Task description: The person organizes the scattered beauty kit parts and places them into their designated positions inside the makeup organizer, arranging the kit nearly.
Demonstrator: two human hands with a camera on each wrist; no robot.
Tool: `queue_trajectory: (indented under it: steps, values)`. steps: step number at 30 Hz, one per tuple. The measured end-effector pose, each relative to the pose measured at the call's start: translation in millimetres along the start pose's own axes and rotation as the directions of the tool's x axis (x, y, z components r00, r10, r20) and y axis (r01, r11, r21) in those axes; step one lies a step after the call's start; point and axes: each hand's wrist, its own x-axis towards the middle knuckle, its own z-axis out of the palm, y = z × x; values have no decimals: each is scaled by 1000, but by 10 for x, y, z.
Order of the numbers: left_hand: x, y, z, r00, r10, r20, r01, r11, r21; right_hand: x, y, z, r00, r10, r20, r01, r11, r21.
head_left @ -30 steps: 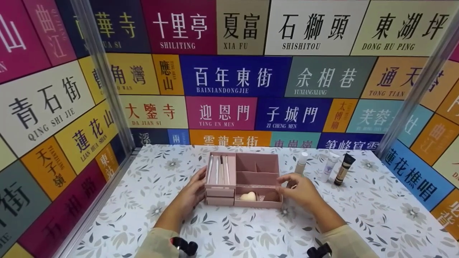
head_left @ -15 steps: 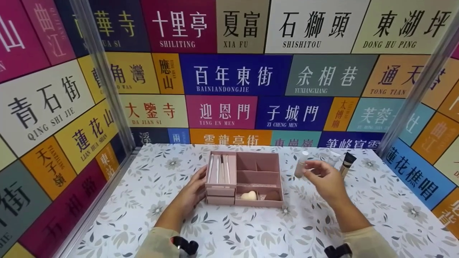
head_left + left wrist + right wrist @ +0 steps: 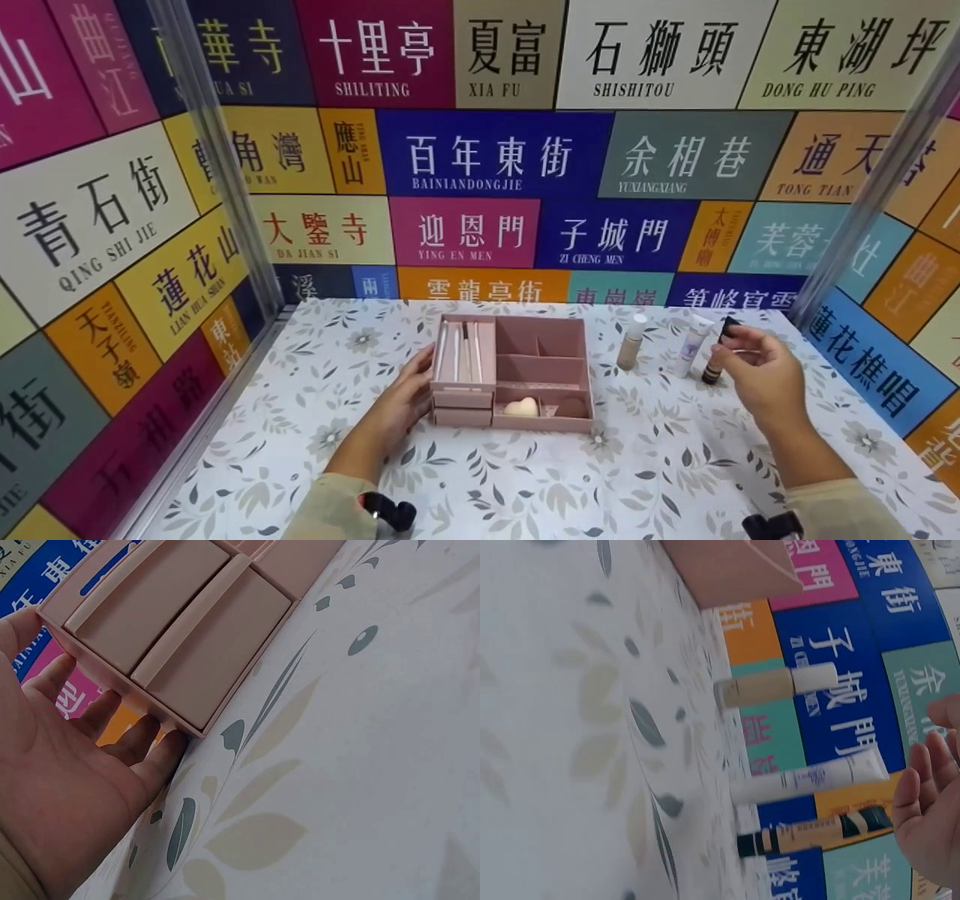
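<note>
A pink makeup organizer (image 3: pixel 544 424) stands mid-table, with slim brushes (image 3: pixel 466 356) on its left top. A cream heart-shaped sponge (image 3: pixel 521 407) and a brown piece (image 3: pixel 572 408) sit in its front compartments. My left hand (image 3: pixel 405 399) rests its fingertips against the organizer's left side, beside two small drawers (image 3: pixel 217 645) seen in the left wrist view. To the right, a black-and-gold tube (image 3: pixel 810 834) stands upright. My right hand (image 3: pixel 765 379) is beside it; in the right wrist view its bent fingers are apart from the tube's upper end, holding nothing.
A beige bottle with a white cap (image 3: pixel 630 343) and a white tube (image 3: pixel 810 778) stand between the organizer and the black-and-gold tube. A floral cloth (image 3: pixel 495 487) covers the table. Panels with Chinese lettering (image 3: pixel 487 157) rise behind and at both sides.
My right hand has moved rightward from the organizer's right edge, past the beige bottle, to the black-and-gold tube. The bottle and tubes stay standing; my left hand has stayed at the organizer.
</note>
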Motion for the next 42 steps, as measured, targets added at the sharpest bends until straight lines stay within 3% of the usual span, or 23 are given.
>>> queue_trajectory:
  steps: [9,17,29,42]
  values:
    - [9,-5,0,1000,19,12,-19,1000,5,445,157,-153,990,129,-51,-132,989,-65]
    - [5,8,18,1000,-9,-7,9,1000,18,697,269,-101,977,208,57,-201,974,-101]
    - [14,15,16,1000,-16,-13,16,1000,18,720,411,-50,984,143,107,-125,979,-159]
    - [4,11,4,1000,-6,3,6,1000,9,450,263,-145,999,38,6,-36,983,-180]
